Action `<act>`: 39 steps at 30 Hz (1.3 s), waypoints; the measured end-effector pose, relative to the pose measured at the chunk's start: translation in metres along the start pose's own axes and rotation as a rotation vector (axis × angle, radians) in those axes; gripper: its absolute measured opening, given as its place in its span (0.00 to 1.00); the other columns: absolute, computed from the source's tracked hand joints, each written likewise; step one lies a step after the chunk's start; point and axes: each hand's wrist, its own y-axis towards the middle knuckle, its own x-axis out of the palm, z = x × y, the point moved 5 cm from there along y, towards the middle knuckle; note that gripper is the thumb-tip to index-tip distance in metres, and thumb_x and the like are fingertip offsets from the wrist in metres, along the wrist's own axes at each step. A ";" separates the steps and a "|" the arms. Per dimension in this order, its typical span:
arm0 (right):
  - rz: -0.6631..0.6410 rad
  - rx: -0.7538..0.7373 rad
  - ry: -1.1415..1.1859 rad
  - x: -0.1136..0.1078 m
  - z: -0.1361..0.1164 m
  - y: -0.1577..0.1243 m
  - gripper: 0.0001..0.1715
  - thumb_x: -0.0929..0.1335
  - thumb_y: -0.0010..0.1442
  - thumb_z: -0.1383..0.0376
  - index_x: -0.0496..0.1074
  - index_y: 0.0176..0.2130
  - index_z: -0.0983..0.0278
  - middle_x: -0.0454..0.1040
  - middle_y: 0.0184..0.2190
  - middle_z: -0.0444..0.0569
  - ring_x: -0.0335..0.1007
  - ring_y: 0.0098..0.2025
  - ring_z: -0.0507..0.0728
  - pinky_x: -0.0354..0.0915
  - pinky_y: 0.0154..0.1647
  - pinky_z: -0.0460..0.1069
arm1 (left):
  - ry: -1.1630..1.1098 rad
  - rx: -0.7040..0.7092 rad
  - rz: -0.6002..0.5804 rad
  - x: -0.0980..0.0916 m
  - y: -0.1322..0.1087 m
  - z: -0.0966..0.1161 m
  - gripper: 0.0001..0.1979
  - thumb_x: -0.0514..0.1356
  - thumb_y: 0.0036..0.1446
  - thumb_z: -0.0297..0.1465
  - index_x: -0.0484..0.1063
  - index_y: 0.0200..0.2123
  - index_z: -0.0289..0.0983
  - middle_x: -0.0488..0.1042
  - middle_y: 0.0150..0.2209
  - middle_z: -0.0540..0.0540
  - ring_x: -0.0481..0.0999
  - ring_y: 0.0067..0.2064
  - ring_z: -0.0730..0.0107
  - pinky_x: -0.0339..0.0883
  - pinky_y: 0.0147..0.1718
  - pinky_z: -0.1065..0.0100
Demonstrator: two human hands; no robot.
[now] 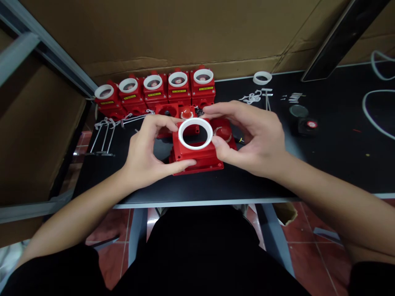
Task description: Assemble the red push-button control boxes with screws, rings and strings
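Note:
A red housing cover (197,155) with a white ring (195,146) around its round opening is at the middle of the black table, over other red parts. My left hand (148,152) grips the cover from the left, thumb along its front and fingers at its back left corner. My right hand (254,139) is curled at the right side of the ring, its thumb touching the ring's right edge and its fingers behind. Just behind lie red parts with a red dome (187,113), and another red dome (224,132) shows beside my right hand.
Several red boxes with white rings (179,92) stand in a row at the back. Metal rods (106,137) lie left. A loose white ring (262,78), small screws (295,97), a round glass (298,111) and a dark bottle (307,126) are at right.

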 end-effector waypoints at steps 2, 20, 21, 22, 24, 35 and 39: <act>0.012 0.012 0.001 -0.001 0.001 0.002 0.27 0.77 0.72 0.71 0.87 0.67 0.57 0.94 0.56 0.51 0.94 0.55 0.63 0.90 0.64 0.59 | 0.023 0.031 -0.010 0.001 0.000 0.003 0.36 0.88 0.62 0.47 0.74 0.63 0.49 0.88 0.66 0.40 0.91 0.67 0.43 0.88 0.65 0.44; -0.048 -0.116 -0.142 0.001 -0.003 -0.001 0.37 0.77 0.66 0.68 0.81 0.71 0.56 0.92 0.61 0.54 0.93 0.59 0.69 0.89 0.65 0.66 | 0.071 0.049 -0.004 0.000 0.002 0.004 0.37 0.88 0.62 0.48 0.74 0.64 0.49 0.88 0.65 0.40 0.92 0.64 0.44 0.91 0.59 0.44; -0.046 -0.107 -0.145 0.001 -0.004 -0.001 0.36 0.77 0.65 0.68 0.81 0.70 0.56 0.92 0.61 0.54 0.93 0.58 0.69 0.90 0.64 0.66 | 0.072 0.053 -0.004 0.000 0.002 0.004 0.36 0.88 0.62 0.48 0.74 0.64 0.49 0.88 0.65 0.40 0.92 0.64 0.44 0.91 0.58 0.44; -0.044 -0.098 -0.144 0.002 -0.005 0.000 0.35 0.77 0.65 0.68 0.81 0.70 0.56 0.92 0.61 0.54 0.93 0.58 0.69 0.90 0.63 0.66 | 0.072 0.047 -0.006 0.000 0.002 0.003 0.36 0.87 0.63 0.48 0.74 0.64 0.50 0.88 0.65 0.40 0.92 0.64 0.44 0.91 0.58 0.44; -0.043 -0.087 -0.137 0.001 -0.007 0.000 0.34 0.77 0.65 0.69 0.82 0.68 0.57 0.92 0.60 0.55 0.93 0.58 0.69 0.90 0.62 0.65 | 0.071 0.035 -0.001 0.000 0.002 0.002 0.35 0.87 0.64 0.48 0.74 0.64 0.50 0.88 0.65 0.40 0.92 0.65 0.44 0.91 0.59 0.44; 0.012 -0.008 -0.106 -0.001 0.007 0.001 0.19 0.75 0.75 0.68 0.87 0.61 0.55 0.94 0.53 0.50 0.94 0.50 0.63 0.90 0.58 0.59 | 0.058 0.059 -0.045 0.003 0.002 0.005 0.37 0.89 0.60 0.48 0.74 0.63 0.52 0.88 0.64 0.42 0.92 0.66 0.40 0.88 0.66 0.41; -0.035 -0.009 -0.112 0.000 0.010 0.001 0.20 0.71 0.77 0.68 0.86 0.62 0.56 0.93 0.56 0.52 0.93 0.53 0.63 0.89 0.60 0.59 | 0.087 0.037 -0.054 0.001 0.003 0.002 0.36 0.87 0.63 0.51 0.74 0.63 0.52 0.88 0.65 0.42 0.92 0.65 0.41 0.90 0.62 0.44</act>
